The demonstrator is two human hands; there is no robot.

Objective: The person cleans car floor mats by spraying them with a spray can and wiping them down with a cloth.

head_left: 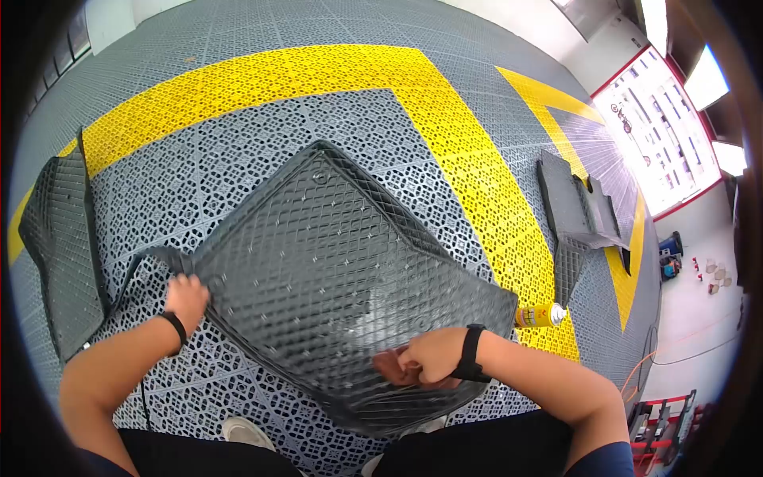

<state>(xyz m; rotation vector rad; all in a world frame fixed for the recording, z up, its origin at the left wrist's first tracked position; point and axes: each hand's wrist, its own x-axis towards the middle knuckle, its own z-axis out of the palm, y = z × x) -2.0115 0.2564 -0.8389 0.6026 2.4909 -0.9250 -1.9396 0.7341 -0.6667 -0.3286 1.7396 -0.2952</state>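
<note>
A large black quilted car floor mat lies in front of me on the grey tiled floor, with raised edges and a wet-looking shine near its middle. My left hand is closed on the mat's left edge, beside a loose dark flap. Toward the near right part of the mat, my right hand holds a bunched brown cloth against the quilted surface. Just past the mat's right corner is a yellow spray can with a white cap.
Another quilted mat lies at the far left, and further dark mat pieces lie at the right. Yellow bands cross the perforated floor tiles. A red rack and an orange hose are at the lower right.
</note>
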